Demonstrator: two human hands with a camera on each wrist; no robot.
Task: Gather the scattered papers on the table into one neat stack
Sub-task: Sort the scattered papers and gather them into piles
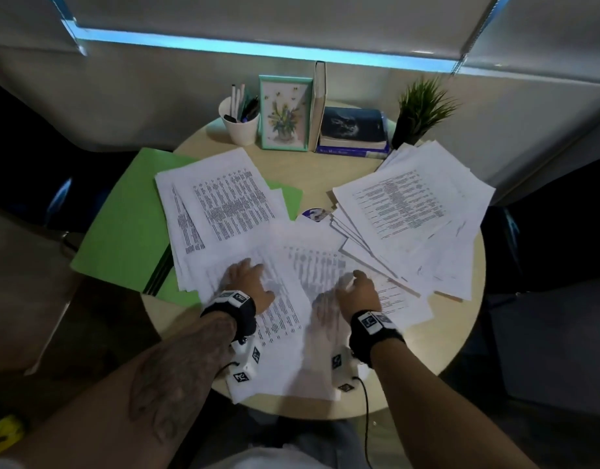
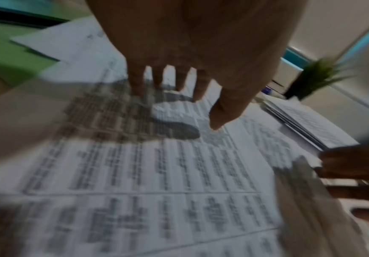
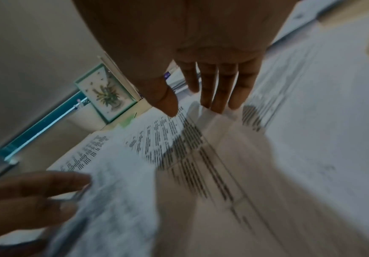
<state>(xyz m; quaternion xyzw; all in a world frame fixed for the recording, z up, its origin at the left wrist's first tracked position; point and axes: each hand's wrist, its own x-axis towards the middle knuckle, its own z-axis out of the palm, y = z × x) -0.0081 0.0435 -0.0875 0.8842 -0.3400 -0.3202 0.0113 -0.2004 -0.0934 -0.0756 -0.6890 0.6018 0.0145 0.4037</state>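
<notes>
Left hand (image 1: pixel 249 282) lies flat, fingers spread and straight, pressing the papers (image 1: pixel 285 319) at the counter's (image 1: pixel 454 333) near edge. Right hand (image 1: pixel 357 292) is likewise flat and released on the same blurred sheets just beside it. More papers fan toward the left edge over a green folder (image 1: pixel 122 231), others toward the right edge.

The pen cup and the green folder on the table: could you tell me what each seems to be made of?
Pen cup: probably matte white plastic; smooth, plain, tapered walls. Ceramic is possible.
Green folder: likely thin card or plastic; flat, even matte colour, layered edges.
</notes>
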